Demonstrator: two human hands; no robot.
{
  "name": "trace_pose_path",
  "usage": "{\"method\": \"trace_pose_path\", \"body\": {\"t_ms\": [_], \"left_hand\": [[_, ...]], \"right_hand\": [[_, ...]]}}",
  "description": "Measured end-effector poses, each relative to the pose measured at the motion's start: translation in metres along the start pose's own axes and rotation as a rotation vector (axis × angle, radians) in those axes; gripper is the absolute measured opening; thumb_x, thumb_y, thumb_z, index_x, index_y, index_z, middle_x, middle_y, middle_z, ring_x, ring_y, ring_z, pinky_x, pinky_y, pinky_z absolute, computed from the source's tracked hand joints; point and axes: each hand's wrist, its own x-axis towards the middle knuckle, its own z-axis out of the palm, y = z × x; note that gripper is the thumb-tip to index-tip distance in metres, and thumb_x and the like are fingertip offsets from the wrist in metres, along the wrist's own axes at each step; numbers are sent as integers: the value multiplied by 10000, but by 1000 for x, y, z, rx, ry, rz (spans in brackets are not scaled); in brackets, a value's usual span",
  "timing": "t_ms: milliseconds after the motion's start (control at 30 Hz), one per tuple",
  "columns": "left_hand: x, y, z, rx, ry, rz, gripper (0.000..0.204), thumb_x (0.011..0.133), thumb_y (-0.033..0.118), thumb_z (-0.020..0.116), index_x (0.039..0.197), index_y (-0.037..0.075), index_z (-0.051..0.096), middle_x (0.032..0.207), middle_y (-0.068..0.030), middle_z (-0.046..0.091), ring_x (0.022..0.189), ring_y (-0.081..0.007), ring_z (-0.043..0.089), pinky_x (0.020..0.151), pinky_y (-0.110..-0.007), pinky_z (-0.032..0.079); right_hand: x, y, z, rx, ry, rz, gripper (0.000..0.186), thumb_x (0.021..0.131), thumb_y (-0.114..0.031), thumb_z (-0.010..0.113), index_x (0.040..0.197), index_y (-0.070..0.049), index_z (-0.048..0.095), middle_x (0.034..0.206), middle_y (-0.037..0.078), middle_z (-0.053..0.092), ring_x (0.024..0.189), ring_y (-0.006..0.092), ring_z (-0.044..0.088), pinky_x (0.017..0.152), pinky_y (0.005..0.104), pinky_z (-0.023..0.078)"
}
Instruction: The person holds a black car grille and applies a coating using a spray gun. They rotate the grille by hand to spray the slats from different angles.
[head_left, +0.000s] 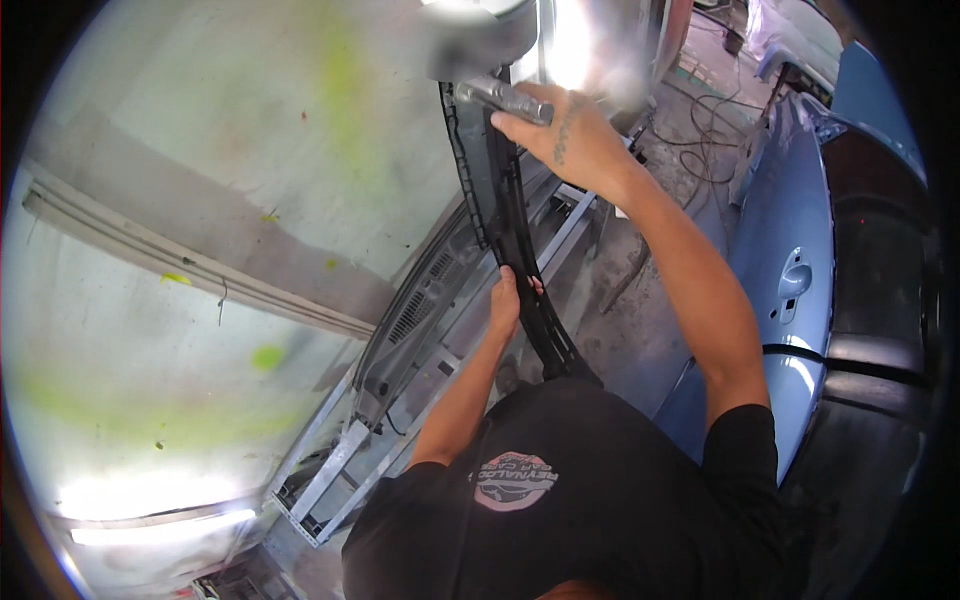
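Note:
My left hand (508, 300) is closed around a long black plastic trim piece (520, 240), which stands lengthwise from near my body toward the top of the view. Higher up, my right hand (570, 135) grips a silver spray gun (500, 98) with a blurred pale cup (480, 35) above it, over the far end of the trim. A whitish haze around the cup partly hides that area.
A metal rack (350, 450) holding a dark slotted panel (420, 300) runs along the left, beside a paint-marked wall (180, 380). A light-blue car door (760, 300) stands close on my right. Hoses (700, 150) lie on the floor (650, 260) beyond.

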Motion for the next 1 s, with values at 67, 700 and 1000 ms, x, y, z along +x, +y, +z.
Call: {"method": "trace_pose_path", "body": {"t_ms": [67,700,1000], "left_hand": [[2,1,0,3,11,2,758,1036,700,359,884,4,617,900,-136,697,821,-225,691,781,-362,548],[1,3,-2,30,-39,-5,748,1070,650,333,880,-16,617,894,-147,706,817,-232,692,812,-372,550],[-7,5,3,-33,-79,-13,739,1066,658,330,874,6,621,920,-145,708,863,-230,688,849,-362,537]], "right_hand": [[-9,2,5,-7,-78,-6,496,948,-426,685,1265,-45,698,1123,234,722,988,388,721,897,443,564],[15,-10,-18,51,28,-17,535,927,-449,719,1233,-10,698,917,194,744,869,281,729,828,397,556],[66,35,-41,-108,111,-132,729,866,-529,728,1275,67,639,1017,215,732,1013,339,712,889,414,542]]}}
